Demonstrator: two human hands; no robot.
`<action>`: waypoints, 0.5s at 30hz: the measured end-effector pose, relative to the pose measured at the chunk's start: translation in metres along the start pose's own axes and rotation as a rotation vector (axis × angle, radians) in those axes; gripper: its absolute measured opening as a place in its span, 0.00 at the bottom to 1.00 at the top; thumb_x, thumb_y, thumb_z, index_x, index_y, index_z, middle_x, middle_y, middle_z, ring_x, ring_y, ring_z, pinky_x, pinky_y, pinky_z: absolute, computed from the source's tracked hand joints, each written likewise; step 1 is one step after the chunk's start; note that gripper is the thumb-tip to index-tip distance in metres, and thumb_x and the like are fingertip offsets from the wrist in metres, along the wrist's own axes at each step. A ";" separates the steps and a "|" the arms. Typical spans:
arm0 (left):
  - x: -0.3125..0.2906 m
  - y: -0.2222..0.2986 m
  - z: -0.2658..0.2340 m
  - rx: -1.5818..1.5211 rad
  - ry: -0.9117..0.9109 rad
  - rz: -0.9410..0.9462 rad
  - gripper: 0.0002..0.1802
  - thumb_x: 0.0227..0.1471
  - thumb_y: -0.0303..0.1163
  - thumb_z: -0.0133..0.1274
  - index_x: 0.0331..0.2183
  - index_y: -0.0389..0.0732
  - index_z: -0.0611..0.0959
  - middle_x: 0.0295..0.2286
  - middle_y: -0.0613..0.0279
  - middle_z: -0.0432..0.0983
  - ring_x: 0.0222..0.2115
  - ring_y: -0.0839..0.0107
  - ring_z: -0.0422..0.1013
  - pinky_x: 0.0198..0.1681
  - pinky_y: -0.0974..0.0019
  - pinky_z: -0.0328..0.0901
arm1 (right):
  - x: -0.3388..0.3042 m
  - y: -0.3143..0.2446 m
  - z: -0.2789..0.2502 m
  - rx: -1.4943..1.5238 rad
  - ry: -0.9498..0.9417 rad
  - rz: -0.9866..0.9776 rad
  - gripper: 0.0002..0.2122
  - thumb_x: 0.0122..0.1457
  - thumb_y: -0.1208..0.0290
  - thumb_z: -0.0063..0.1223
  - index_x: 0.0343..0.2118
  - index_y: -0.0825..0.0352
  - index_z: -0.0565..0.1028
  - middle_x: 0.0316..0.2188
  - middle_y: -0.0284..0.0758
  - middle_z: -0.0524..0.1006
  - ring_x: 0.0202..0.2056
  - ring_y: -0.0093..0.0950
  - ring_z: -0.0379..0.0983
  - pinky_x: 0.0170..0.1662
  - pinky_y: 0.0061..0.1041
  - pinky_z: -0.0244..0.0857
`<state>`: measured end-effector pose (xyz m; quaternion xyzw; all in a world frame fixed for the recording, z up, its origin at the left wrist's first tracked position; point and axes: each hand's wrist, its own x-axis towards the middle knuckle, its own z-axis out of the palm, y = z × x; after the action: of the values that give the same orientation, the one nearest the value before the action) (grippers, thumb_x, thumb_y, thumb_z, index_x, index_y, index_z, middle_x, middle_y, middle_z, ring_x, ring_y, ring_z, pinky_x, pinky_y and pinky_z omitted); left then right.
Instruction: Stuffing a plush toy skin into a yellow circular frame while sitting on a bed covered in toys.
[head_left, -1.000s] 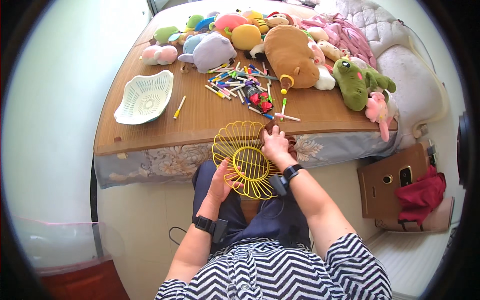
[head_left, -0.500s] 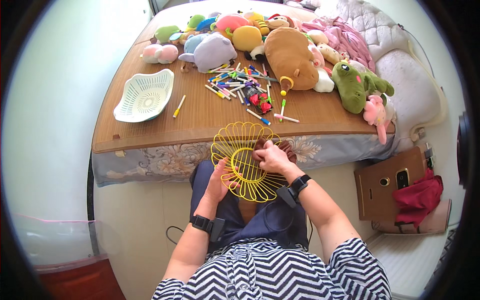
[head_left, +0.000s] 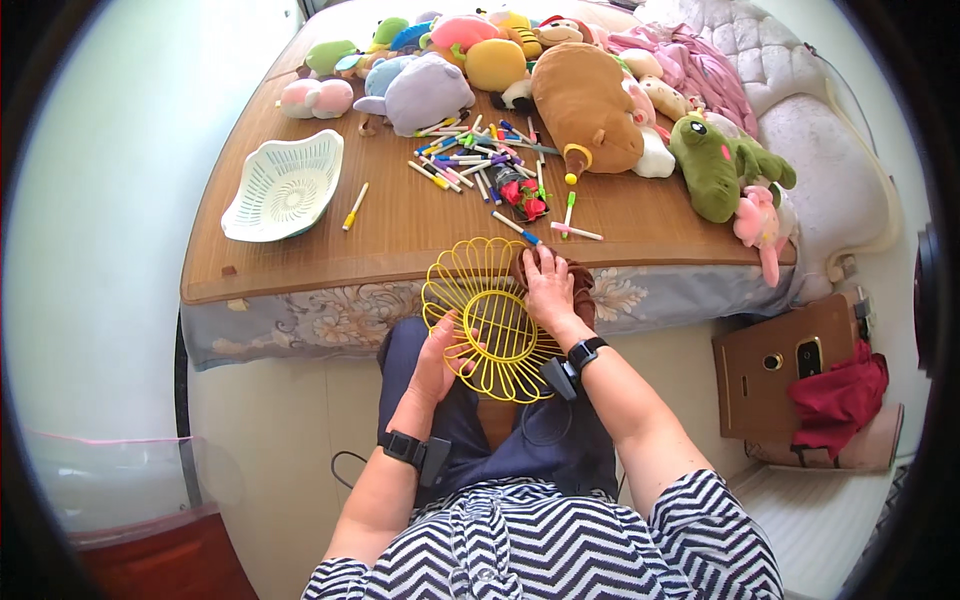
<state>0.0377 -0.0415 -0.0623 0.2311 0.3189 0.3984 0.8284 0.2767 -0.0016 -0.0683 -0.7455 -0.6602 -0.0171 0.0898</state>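
Observation:
Over my lap a yellow wire basket (head_left: 498,361) with petal-like loops is tilted, its round base facing me. My left hand (head_left: 436,360) grips its left side, with fingers behind the wires. A brown cloth (head_left: 581,292) lies at the basket's upper right rim. On that cloth rests my right hand (head_left: 549,292), fingers bent over it and the rim; the thumb is partly hidden.
Ahead is a bed with a brown mat (head_left: 400,245). It bears a pale plastic basket (head_left: 285,190), a lone yellow-capped marker (head_left: 355,206), a pile of markers (head_left: 470,160), red artificial roses (head_left: 523,197) and several plush toys (head_left: 590,110). A brown safe (head_left: 750,385) stands right.
My right hand has shifted up and right from the basket's inside to its rim, its fingers now straighter over the brown cloth. My left hand keeps its hold.

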 end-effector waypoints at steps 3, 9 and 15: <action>-0.001 0.002 0.003 -0.023 0.020 -0.006 0.35 0.54 0.55 0.51 0.56 0.45 0.64 0.38 0.55 0.72 0.37 0.62 0.73 0.27 0.69 0.68 | -0.015 0.005 0.003 0.015 0.025 -0.122 0.27 0.48 0.77 0.51 0.56 0.60 0.67 0.58 0.35 0.60 0.54 0.41 0.59 0.52 0.42 0.61; -0.002 0.001 -0.002 -0.036 0.002 -0.011 0.33 0.55 0.56 0.50 0.53 0.45 0.66 0.39 0.51 0.73 0.37 0.59 0.74 0.27 0.68 0.71 | -0.041 0.010 -0.006 0.157 -0.108 -0.320 0.21 0.47 0.79 0.50 0.47 0.61 0.75 0.55 0.34 0.67 0.51 0.40 0.64 0.49 0.39 0.64; 0.001 -0.001 -0.005 -0.059 0.005 -0.024 0.33 0.55 0.57 0.49 0.52 0.44 0.67 0.40 0.47 0.73 0.38 0.56 0.75 0.27 0.64 0.75 | -0.006 0.036 -0.017 0.720 0.148 -0.305 0.17 0.42 0.82 0.49 0.38 0.66 0.79 0.43 0.40 0.75 0.43 0.42 0.70 0.50 0.37 0.64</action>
<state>0.0349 -0.0411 -0.0670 0.2019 0.3116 0.3982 0.8388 0.3133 -0.0141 -0.0561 -0.5565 -0.7188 0.1489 0.3892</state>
